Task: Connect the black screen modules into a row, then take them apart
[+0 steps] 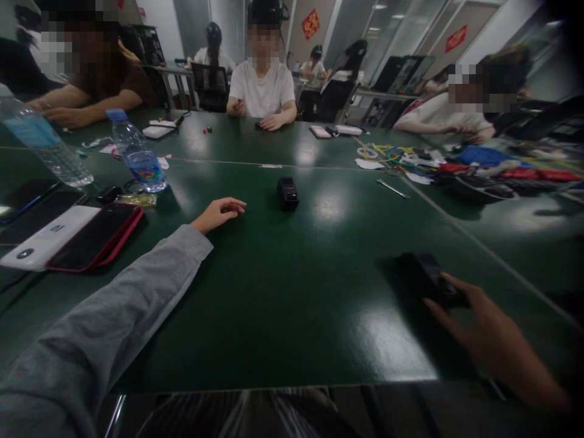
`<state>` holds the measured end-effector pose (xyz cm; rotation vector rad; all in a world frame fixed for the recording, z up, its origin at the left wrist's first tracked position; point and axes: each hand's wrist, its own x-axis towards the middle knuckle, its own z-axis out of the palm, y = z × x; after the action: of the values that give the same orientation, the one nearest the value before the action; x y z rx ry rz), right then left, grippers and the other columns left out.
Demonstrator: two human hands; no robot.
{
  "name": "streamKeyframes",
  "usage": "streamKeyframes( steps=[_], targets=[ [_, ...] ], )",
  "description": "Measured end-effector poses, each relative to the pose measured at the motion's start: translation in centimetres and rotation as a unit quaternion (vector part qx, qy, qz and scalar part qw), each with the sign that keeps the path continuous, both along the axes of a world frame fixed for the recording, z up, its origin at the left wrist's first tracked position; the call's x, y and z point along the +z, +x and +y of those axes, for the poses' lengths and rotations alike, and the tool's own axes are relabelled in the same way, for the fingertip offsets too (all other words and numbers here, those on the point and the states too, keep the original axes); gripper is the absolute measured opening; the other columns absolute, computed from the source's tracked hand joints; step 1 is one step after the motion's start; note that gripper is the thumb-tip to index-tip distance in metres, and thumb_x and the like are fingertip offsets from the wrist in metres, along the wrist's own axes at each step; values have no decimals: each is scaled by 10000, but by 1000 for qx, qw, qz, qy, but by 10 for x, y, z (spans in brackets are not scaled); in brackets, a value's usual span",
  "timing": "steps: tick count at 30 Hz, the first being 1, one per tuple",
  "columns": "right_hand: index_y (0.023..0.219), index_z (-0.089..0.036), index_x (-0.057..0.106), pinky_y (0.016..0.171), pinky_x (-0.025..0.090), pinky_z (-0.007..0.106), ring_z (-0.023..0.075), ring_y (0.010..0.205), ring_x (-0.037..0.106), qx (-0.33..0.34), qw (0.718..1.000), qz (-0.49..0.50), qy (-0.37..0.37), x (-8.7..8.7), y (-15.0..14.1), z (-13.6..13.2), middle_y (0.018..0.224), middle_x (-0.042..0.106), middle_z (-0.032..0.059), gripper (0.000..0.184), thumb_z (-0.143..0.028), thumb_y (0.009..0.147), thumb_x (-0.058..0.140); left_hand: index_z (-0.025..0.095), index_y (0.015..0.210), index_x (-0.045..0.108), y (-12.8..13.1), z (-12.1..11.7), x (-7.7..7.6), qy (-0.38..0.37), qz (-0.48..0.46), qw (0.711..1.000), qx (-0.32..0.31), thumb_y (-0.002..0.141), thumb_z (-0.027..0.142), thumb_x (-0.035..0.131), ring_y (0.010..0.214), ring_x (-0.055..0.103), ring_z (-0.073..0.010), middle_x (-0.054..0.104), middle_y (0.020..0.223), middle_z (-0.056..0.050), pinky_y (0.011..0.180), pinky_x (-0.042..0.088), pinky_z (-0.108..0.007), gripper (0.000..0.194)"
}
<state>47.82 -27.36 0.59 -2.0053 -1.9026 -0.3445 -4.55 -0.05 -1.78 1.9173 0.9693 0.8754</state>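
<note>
Nearest me, the right hand (pixel 486 331) has thumb and fingers around a black block (pixel 431 280) at the bench (pixel 283 316)'s right side. I see the left hand (pixel 221 213) empty, fingers loosely curled, left of a small black box (pixel 288 193) resting mid-bench.

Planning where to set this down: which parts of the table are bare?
Bare: between left hand and right hand, down to the near edge; also between small black device and wrench. Crowded: left, phones and bottles; far right, jumbled pile.
</note>
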Motion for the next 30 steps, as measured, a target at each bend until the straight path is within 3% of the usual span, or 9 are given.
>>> streamKeyframes(
  steps=[2,7,10,14,19,23,26,28,30],
  targets=[
    [1444,-215,381,769,559,472,340,981,653,53,998,13,-43,-4,-44,13,1227,593,187,706,-703,934,381,176,1155,653,-1,2,-3,5,4,1000,0,789,220,627,968,659,-186,718,1049,-84,886,498,-371,370],
    [1457,-116,349,825,540,440,308,1023,613,225,973,27,-49,6,-172,70,1193,582,181,633,-553,1000,375,175,1165,648,-1,4,-5,18,12,1000,0,816,265,627,983,657,-196,712,1069,-89,911,492,-393,361],
    [1468,-112,339,815,529,423,306,1010,606,269,962,28,-47,4,-230,117,1171,593,177,653,-563,999,400,164,1157,646,1,2,-3,32,23,999,19,839,293,611,988,656,-204,706,1083,-97,916,492,-408,345],
    [1489,-105,315,829,504,410,321,1023,608,265,962,24,-61,-6,-281,180,1190,602,200,693,-585,998,409,162,1159,634,4,-1,-1,40,36,998,44,859,295,584,996,647,-210,688,1127,-102,923,492,-427,333],
    [1542,-118,190,830,500,402,310,992,623,252,965,47,-61,-14,-299,220,1157,632,186,695,-544,1024,371,170,1171,620,6,-3,0,50,49,995,77,865,284,576,943,637,-202,665,1171,-103,877,506,-416,330],
    [1568,-179,58,821,525,402,285,960,625,268,955,124,-20,-14,-292,219,1145,636,140,697,-497,1032,369,185,1211,590,6,2,-5,42,7,995,93,884,312,563,1030,623,-207,632,1231,-103,912,495,-399,353],
    [1566,-200,-54,853,532,399,259,973,609,259,945,197,31,-11,-288,217,1165,617,121,691,-467,1045,314,186,1232,568,12,14,-10,37,-17,989,140,911,395,537,1016,624,-197,631,1222,-104,916,489,-381,384],
    [1570,-204,0,881,527,405,254,1003,593,256,945,197,44,-12,-288,217,1168,604,115,638,-440,1053,291,183,1240,557,20,23,-11,41,-10,984,174,927,460,504,1018,622,-199,637,1208,-106,914,484,-370,421],
    [1552,-200,172,887,523,419,266,1032,579,277,949,146,21,-14,-290,219,1156,598,118,566,-419,1052,318,198,1243,555,30,32,-8,49,27,978,202,946,526,442,1037,620,-211,660,1173,-95,940,461,-380,457]
  ],
)
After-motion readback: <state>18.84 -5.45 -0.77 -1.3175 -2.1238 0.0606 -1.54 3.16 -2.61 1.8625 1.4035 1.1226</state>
